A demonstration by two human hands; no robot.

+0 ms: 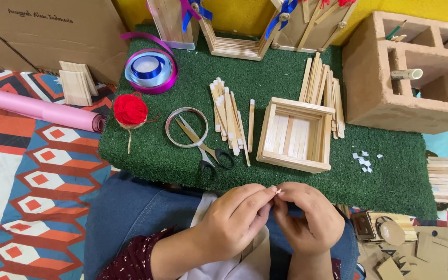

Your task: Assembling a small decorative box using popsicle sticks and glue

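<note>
1. While both hands met low in the view over the person's lap, the left hand [234, 220] and the right hand [307, 215] pinched a tiny pale sliver [278, 191] between thumb and fingertips; both were curled nearly closed around it, and what the sliver was could not be told
2. Done well, this pinch wanted light pressure from the fingertips alone, the piece kept high and in plain sight so it would not drop
3. Just beyond the hands lay the green artificial-turf mat [390, 176], bearing a square open box of pale wooden sticks [295, 135], a loose row of flat wooden sticks with white tips [229, 116], black-handled scissors [208, 150] lying across a thin metal ring [170, 129], and small white scraps [364, 161]
4. A brown cardboard box [53, 36] with dark printed lettering stood at the upper left, beside a pink paper roll [37, 109]
</note>
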